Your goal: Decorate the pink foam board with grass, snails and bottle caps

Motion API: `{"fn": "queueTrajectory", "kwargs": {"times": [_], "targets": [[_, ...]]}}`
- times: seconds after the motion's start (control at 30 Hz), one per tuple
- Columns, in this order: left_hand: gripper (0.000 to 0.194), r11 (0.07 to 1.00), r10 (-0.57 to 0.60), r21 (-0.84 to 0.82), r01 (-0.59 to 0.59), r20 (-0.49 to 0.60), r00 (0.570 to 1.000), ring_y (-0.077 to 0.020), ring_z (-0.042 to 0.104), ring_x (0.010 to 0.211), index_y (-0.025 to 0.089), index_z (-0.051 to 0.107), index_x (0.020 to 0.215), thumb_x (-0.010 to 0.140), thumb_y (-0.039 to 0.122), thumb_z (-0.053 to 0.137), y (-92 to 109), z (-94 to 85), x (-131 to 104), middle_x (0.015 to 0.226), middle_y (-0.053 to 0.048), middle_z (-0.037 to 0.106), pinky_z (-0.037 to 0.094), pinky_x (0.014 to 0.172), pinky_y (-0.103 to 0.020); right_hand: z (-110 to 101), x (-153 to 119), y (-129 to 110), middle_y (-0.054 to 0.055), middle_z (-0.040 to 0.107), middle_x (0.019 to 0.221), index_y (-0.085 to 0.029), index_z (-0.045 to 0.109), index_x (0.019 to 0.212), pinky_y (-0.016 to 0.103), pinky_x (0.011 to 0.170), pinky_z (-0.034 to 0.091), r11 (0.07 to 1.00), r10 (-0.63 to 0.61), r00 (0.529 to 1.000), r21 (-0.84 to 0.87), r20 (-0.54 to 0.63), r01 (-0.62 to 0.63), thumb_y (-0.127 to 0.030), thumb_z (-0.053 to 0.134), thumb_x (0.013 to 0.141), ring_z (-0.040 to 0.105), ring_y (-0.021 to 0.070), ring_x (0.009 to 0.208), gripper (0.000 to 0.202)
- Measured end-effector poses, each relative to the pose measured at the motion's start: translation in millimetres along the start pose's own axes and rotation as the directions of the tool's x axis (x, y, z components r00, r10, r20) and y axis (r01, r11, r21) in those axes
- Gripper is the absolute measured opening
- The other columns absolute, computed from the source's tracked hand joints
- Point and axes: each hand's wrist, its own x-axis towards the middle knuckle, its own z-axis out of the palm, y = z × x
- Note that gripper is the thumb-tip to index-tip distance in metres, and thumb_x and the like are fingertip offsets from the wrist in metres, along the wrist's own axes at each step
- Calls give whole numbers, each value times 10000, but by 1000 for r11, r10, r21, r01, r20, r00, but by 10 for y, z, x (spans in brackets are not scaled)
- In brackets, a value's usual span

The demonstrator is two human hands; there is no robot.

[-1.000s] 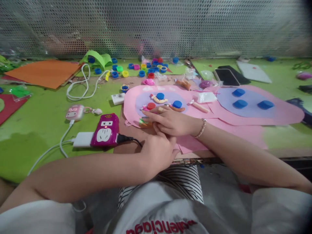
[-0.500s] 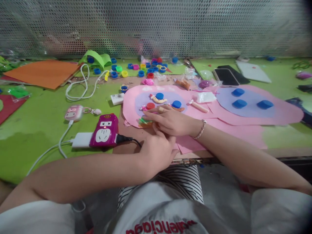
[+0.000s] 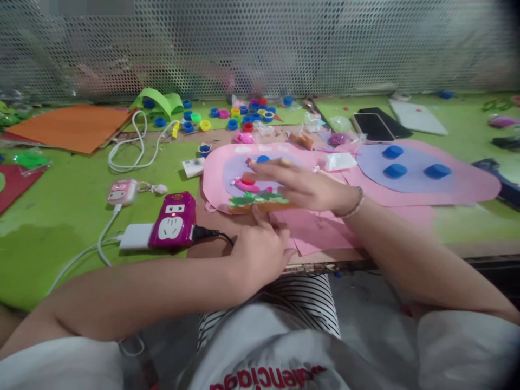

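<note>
A pink paper cutout [image 3: 212, 187] with a lilac oval [image 3: 229, 172] lies on the table before me. On the oval are a red bottle cap [image 3: 247, 179] with a pink clay shape [image 3: 246, 187] curving under it, and a partly hidden blue cap [image 3: 263, 159]. Green clay [image 3: 254, 199] over a brown strip [image 3: 244, 209] runs along its near edge. My left hand [image 3: 262, 246] rests at that edge, index finger touching the brown strip, holding nothing visible. Over the cutout's right part is my right hand [image 3: 311, 187], fingers stretched out and holding nothing; it hides what lies beneath.
At right, a second lilac oval [image 3: 418, 179] carries blue caps [image 3: 395, 171]. Loose caps [image 3: 252, 116] lie at the back before a perforated metal screen [image 3: 260, 49]. A purple power socket [image 3: 173, 219] with cables, orange paper [image 3: 73, 127] and a phone [image 3: 372, 127] also lie around.
My right hand has lifted off the green clay and moved right, uncovering the green and brown strip and the pink clay shape. My left hand stays at the near edge.
</note>
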Motion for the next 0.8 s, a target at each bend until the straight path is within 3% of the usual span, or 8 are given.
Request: {"fn": "queueTrajectory", "kwargs": {"times": [0.1, 0.17, 0.3, 0.47, 0.6, 0.8], "targets": [[510, 1000, -22, 17, 22, -14, 1000, -332, 677, 745, 122, 513, 1210, 883, 488, 376, 6, 18, -5, 1256, -381, 467, 475, 559, -339, -222, -83, -10, 75, 495, 1365, -245, 251, 1448, 489, 1002, 383, 999, 42, 996, -25, -81, -44, -180, 292, 933, 446, 241, 1252, 520], [514, 999, -26, 30, 26, -22, 999, -332, 676, 739, 114, 510, 1194, 883, 496, 363, 11, 39, -6, 1254, -385, 465, 471, 547, -329, -250, -158, 17, 80, 483, 1374, -238, 310, 1424, 482, 995, 395, 993, 53, 995, -104, -81, -61, -178, 310, 930, 462, 247, 1235, 498], [495, 998, -48, 39, 49, -35, 998, -301, 671, 695, 101, 495, 1170, 883, 484, 368, 20, 50, 0, 1258, -389, 460, 472, 543, -321, -84, -348, 172, 123, 474, 1371, -176, 422, 1346, 469, 961, 412, 968, 28, 1000, -250, 11, -24, -140, 350, 912, 453, 260, 1228, 441], [463, 999, -29, 13, 29, -6, 1000, -244, 659, 664, 117, 494, 1159, 883, 470, 380, -8, -1, 29, 1367, -355, 366, 484, 545, -321, 20, -496, 315, 146, 566, 1112, -136, 560, 1216, 381, 847, 446, 959, 29, 999, -283, 40, -17, -136, 350, 897, 529, 219, 996, 382], [468, 1000, 10, 11, -10, 5, 1000, -261, 660, 728, 148, 469, 1194, 877, 482, 385, -46, -1, 62, 1417, -312, 323, 504, 577, -358, 30, -462, 243, 127, 540, 1020, -162, 575, 1230, 361, 766, 413, 949, 24, 997, -314, 76, 1, -227, 402, 883, 491, 208, 847, 393], [457, 999, 44, 3, -44, -23, 999, -314, 659, 784, 139, 468, 1189, 889, 462, 347, -66, 33, 99, 1353, -303, 415, 508, 588, -403, 150, -398, 138, 111, 510, 1032, -235, 522, 1306, 379, 795, 346, 910, 40, 995, -414, 86, -1, -330, 381, 923, 429, 230, 888, 418]]}}
